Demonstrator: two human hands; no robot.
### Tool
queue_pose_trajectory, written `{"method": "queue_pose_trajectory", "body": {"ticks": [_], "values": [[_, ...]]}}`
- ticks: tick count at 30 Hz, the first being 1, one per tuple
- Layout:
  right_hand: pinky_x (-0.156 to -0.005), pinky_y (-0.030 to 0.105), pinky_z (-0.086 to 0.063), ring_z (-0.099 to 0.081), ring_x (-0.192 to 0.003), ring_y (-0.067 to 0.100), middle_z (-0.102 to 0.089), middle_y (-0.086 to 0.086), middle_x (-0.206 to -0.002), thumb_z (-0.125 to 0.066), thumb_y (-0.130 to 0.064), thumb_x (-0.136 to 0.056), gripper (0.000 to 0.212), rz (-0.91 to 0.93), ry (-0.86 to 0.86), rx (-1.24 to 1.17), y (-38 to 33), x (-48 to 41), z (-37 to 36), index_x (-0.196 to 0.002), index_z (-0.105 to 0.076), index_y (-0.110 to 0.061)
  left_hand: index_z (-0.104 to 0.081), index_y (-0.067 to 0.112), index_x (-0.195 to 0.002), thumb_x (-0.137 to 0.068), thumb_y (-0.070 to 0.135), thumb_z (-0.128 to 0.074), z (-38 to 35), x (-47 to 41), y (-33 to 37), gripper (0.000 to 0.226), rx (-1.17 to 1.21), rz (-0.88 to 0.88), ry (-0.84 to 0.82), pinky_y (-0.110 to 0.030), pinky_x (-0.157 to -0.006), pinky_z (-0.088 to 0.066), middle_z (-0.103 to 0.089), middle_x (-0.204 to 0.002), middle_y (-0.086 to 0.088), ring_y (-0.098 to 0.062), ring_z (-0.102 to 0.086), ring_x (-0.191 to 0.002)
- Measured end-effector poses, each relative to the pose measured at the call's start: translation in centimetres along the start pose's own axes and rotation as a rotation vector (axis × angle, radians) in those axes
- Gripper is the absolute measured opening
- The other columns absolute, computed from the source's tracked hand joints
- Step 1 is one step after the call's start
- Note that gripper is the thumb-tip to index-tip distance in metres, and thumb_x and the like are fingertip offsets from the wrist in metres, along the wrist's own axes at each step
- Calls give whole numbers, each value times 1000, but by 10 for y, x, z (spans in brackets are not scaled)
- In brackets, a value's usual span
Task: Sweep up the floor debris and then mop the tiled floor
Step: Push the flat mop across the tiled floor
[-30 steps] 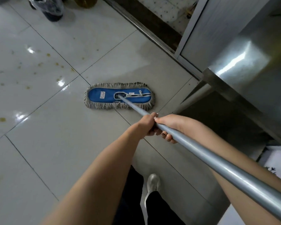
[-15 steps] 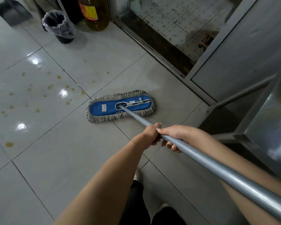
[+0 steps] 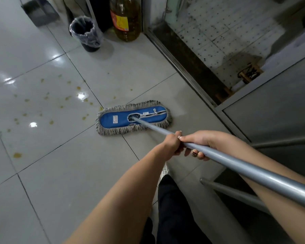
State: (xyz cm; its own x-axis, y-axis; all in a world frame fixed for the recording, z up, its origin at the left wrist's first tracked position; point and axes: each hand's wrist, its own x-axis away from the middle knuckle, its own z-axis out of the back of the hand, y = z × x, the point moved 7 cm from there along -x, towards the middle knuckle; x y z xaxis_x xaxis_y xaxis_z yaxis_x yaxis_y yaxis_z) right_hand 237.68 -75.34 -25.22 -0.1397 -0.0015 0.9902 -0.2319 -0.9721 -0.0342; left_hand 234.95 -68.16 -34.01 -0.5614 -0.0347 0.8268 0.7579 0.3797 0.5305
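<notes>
Head view: the flat blue mop head [image 3: 133, 118] lies on the tiled floor [image 3: 74, 173], its grey fringe across a grout line. Its grey handle [image 3: 236, 166] runs back from the mop head to the person. The left hand [image 3: 171, 142] is curled round the pole, and the right hand [image 3: 199, 142] wraps it just behind, the two touching. Yellowish spots [image 3: 51, 103] dot the glossy tiles left of the mop head. Beyond the mop head stand a lined bin [image 3: 85, 32] and a big bottle of yellow liquid [image 3: 125, 18].

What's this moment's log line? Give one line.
left hand grips mop handle | right hand grips it | mop head flat on tiled floor | yellow spots to its left
</notes>
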Motion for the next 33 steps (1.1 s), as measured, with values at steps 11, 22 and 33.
{"method": "queue_pose_trajectory", "body": {"ticks": [11,22,33], "values": [[-32,8,-30,-34,-22,4,-39,-5,-33,-32,-57,-95,55,18,-109,88,-73,1,113,-71,-46,-10,-42,12,-62,-94,28,-30,-6,-58,103,38,139,62,46,-23,-47,-21,-40,-45,-4,-13,-32,-46],[-31,9,-34,-45,-26,6,-49,-2,-39,-33,-68,-88,62,19,-166,209,-210,22,171,-68,-50,-12,-43,17,-66,-93,45,-45,65,-74,206,39,435,30,95,-9,-36,-25,-45,-32,5,-4,-37,-27],[-55,25,-56,-69,-62,19,-64,15,-82,-54,-14,-93,7,681,10,24,-385,52,225,-95,-58,-9,-47,16,-75,-87,44,-44,164,-94,306,31,638,107,109,-17,-47,-23,-47,-58,1,-8,-32,-46]]}}
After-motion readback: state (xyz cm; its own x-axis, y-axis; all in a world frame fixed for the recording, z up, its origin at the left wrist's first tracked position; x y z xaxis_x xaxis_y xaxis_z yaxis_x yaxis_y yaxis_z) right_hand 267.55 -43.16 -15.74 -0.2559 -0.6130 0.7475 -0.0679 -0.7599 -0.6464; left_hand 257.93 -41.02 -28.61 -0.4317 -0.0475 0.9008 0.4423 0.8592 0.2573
